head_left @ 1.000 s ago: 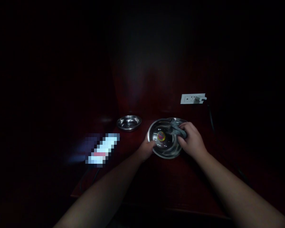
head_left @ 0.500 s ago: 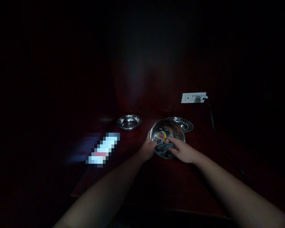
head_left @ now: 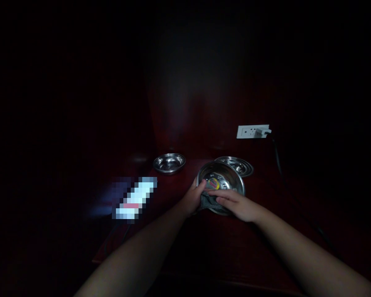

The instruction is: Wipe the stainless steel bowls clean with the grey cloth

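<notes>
A shiny steel bowl (head_left: 236,179) is tilted toward me over the table, with a round yellow and red sticker (head_left: 214,184) on its inner bottom. My left hand (head_left: 193,200) is closed on the bowl's left rim, its thumb reaching inside and its other fingers hidden behind. Inside the near wall lies a dark grey, patterned cloth (head_left: 209,201). My right hand (head_left: 243,207) holds this cloth against the bowl, fingers pointing left across it. Part of the cloth is covered by that hand.
Behind the bowl to the right lies a stack of steel plates or lids (head_left: 245,168). A shallow steel dish (head_left: 169,163) sits at the back left. A glowing, pixelated screen (head_left: 136,200) stands left on the dark red table (head_left: 185,247). A wall socket (head_left: 249,131) has a plugged-in cable.
My right hand has moved slightly down, its fingers now flatter and stretched further left over the cloth. The bowl has turned a little, and the whole view has shifted slightly.
</notes>
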A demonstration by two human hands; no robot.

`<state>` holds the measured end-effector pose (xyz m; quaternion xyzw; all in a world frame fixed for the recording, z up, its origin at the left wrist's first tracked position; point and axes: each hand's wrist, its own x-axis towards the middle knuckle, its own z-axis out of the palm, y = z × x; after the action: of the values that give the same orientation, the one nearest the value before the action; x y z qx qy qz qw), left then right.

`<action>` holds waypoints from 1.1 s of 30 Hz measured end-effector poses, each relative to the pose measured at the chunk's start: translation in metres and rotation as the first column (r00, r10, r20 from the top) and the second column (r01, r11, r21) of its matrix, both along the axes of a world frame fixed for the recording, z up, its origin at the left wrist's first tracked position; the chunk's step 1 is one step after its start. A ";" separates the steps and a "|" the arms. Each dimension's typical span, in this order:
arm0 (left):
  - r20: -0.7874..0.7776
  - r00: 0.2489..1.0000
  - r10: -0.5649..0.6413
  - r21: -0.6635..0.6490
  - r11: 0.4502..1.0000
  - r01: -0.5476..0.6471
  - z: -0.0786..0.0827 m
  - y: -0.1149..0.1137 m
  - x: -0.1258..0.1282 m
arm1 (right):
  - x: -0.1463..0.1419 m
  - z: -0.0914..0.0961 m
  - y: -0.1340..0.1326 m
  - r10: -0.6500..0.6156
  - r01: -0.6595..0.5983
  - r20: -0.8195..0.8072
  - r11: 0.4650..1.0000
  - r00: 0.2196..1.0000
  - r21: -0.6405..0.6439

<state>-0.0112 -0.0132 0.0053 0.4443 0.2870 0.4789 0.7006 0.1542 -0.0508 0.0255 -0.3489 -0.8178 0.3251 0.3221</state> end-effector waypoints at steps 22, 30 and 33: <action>-0.193 0.976 -0.104 -0.047 0.994 0.096 0.016 -0.016 0.002 | -0.007 0.007 0.016 -0.717 0.353 0.354 0.635 0.601 0.687; -0.224 0.973 -0.046 -0.003 0.999 0.046 0.017 -0.014 0.001 | 0.003 0.010 0.014 -0.786 0.337 0.435 0.593 0.439 0.731; -0.230 0.973 -0.027 -0.008 1.000 0.026 0.016 -0.012 -0.001 | 0.004 0.009 0.013 -0.753 0.330 0.467 0.636 0.463 0.698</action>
<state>-0.0121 -0.0253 0.0209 0.4989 0.3613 0.4144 0.6700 0.1585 -0.0374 0.0345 -0.5990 -0.7630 -0.1995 0.1386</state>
